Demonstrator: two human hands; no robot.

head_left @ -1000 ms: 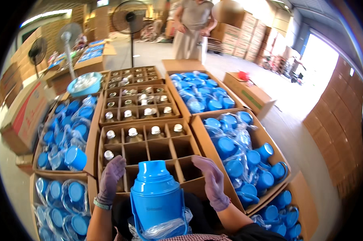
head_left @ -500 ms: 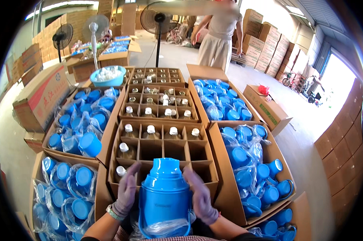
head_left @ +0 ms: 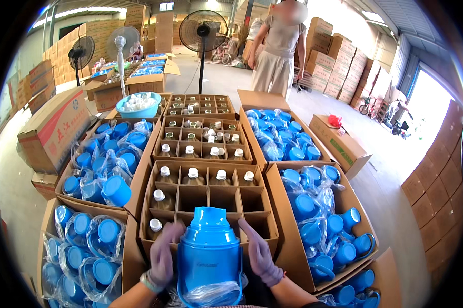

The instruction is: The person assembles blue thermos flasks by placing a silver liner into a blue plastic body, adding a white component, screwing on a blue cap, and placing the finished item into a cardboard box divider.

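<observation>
A blue plastic thermos jug (head_left: 208, 264) stands upright right in front of me, with a stepped neck and a spouted top. Its handle hangs down around the front, and crumpled clear plastic film lies at its lower part. My left hand (head_left: 164, 259), in a thin purplish glove, is stretched out along the jug's left side. On the other side my gloved right hand (head_left: 262, 259) is open too, fingers straight and pointing up, a small gap from the jug. Whether the left palm touches it, I cannot tell. Just beyond stands a divided carton (head_left: 272, 226) with white-capped bottles (head_left: 193, 176) in some cells.
Cartons of bagged blue jugs stand on the left (head_left: 82, 251) and right (head_left: 334, 223). Farther back are more bottle cartons (head_left: 203, 146), a light-blue basin (head_left: 138, 105) of white caps, and fans (head_left: 203, 31). A person (head_left: 277, 51) stands beyond the right cartons.
Both hands sit slightly lower beside the jug, still open. The person at the back has lowered an outstretched arm. My view has tilted up slightly.
</observation>
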